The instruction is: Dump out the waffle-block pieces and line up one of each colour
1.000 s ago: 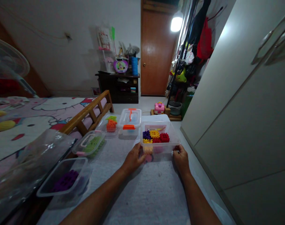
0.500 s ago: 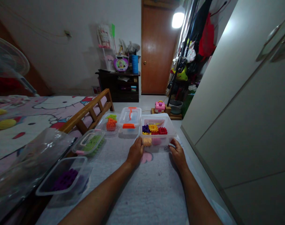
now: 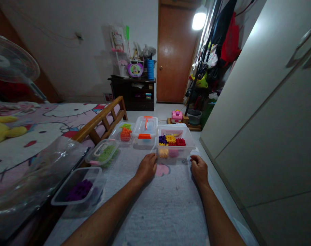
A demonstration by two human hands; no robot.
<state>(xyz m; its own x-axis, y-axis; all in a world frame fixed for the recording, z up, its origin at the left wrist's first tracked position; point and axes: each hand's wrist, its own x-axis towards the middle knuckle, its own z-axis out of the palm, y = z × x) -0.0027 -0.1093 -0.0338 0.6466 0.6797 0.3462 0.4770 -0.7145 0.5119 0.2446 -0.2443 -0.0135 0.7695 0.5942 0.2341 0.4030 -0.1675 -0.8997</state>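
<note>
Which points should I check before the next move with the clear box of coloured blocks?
1. Clear box stands flat on the grey mat: ok.
2. Box closed: not ok, there is no lid on it.
3. Blocks lie below the rim: ok.
4. Left hand at the near left corner, right hand at the near right corner: ok.
5. Fingers gripping the box: cannot tell, they touch it or stop just short.
6. Free room on the box's left: not ok, the orange-handled box stands right beside it.
</note>
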